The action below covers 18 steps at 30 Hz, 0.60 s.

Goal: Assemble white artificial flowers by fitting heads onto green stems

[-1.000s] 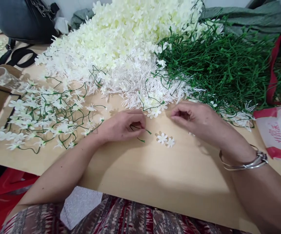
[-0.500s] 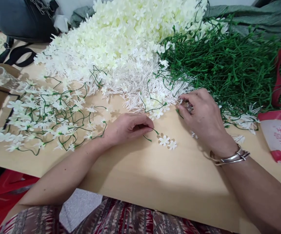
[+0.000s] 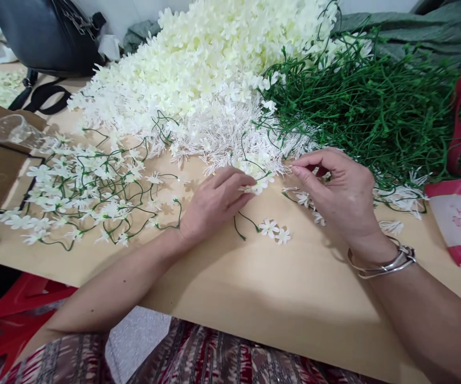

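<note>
My left hand is curled, thumb and forefinger reaching a small cluster of white fabric flowers at the front of the pile. Green plastic stems emerge from beneath its fingers, seemingly held in the palm. My right hand pinches at the tips beside a fringe of white stamens; it seems to have one thin stamen strand. Below that hand lies a green stem with white flowers, partly hidden. Two loose flower-shaped petals rest on the table between my hands.
Stemmed white flowers spread at left, near a clear plastic cup. A large heap of cream petals stands at the back, green stems to its right. A red-and-white packet lies at right, a black bag at far left.
My left hand has moved up to the white flower cluster. My right hand has shifted right and up to the stamens, and a stem with white flowers now shows on the table below it.
</note>
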Motion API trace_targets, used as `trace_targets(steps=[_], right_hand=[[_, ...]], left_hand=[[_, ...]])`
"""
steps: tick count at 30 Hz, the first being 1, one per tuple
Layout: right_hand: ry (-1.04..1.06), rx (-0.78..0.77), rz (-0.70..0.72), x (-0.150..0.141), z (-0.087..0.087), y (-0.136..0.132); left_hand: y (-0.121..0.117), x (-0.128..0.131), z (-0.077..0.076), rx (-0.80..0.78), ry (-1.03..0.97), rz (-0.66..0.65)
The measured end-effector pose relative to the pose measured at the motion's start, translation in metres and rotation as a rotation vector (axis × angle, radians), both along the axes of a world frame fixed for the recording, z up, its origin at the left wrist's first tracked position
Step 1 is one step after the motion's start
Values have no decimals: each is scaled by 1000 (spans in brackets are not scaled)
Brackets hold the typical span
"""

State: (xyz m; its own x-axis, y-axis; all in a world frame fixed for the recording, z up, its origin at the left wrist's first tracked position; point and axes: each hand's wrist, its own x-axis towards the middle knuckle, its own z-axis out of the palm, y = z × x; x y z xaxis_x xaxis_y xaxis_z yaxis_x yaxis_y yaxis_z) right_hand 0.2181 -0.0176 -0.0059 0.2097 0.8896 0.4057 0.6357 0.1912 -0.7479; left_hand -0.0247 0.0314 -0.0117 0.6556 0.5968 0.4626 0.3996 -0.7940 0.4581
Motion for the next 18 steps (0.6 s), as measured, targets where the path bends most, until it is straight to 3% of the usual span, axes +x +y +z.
trace_targets(steps=[3,10,18], right_hand=[[89,-33,0,-4,-1,-1],[332,-9,28,-7,-3,4],[420,-59,72,-9,-5,3]], left_hand=[[1,2,-4,68,34,105],[-7,5,-1,144,32,-11],[0,16,-12,185,238,96]])
